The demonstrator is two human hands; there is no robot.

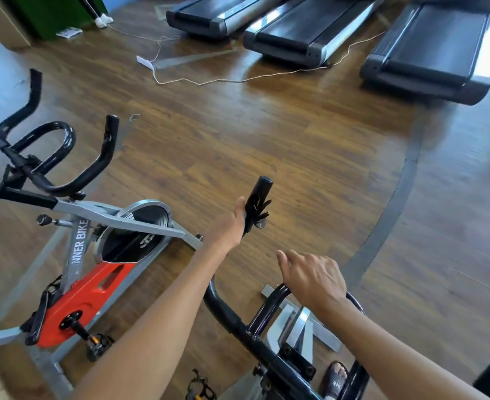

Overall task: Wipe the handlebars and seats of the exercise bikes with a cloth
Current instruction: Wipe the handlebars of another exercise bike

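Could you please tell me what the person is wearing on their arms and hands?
The left hand and right hand are bare: no gloves, rings, watch or wristband show. The left forearm and right forearm are uncovered as far as the picture reaches, with no sleeve in view.

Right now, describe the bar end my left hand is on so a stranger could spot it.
Find the nearer bike's handlebars, bottom centre, right of the red-and-grey bike. Their left side rises to a black upright bar end. It is the only bar end gripped by a hand, the left hand.
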